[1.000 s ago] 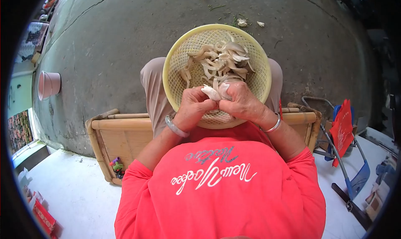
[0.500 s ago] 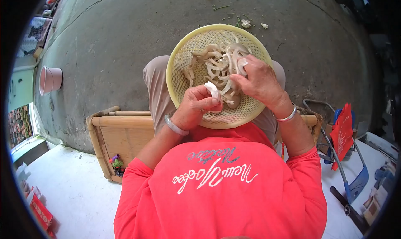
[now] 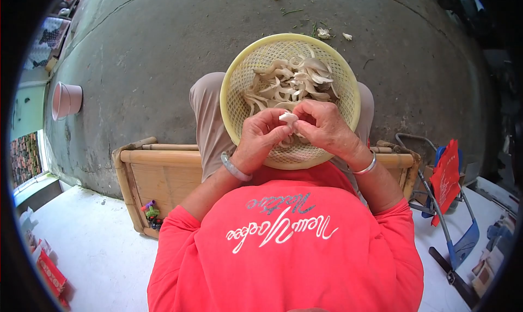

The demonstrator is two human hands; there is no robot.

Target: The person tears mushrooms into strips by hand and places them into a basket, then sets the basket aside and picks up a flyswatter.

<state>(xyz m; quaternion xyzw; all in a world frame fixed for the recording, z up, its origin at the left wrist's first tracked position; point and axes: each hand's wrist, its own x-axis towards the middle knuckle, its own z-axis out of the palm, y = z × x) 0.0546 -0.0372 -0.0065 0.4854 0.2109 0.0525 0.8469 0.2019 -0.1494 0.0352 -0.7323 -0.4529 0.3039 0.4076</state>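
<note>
A round yellow mesh basket (image 3: pixel 235 83) rests on my lap, with a heap of torn pale mushroom strips (image 3: pixel 297 80) inside. Over its near part, my left hand (image 3: pixel 262 135) pinches a small white mushroom piece (image 3: pixel 289 117) between thumb and fingers. My right hand (image 3: pixel 327 129) meets it from the other side, thumb and fingertips closed on the same piece. The two hands nearly touch, and they hide part of the strips below them.
A bamboo bench (image 3: pixel 163 173) is beneath me. On the left stands a pink bucket (image 3: pixel 67 100). A folding metal chair (image 3: pixel 463 238) with a red bag (image 3: pixel 445 181) is at the right. Mushroom scraps (image 3: pixel 323 33) lie on the floor beyond the basket.
My right hand first moved away over the heap, then came back beside my left hand onto the white piece. The piece between my hands looks smaller than a second ago.
</note>
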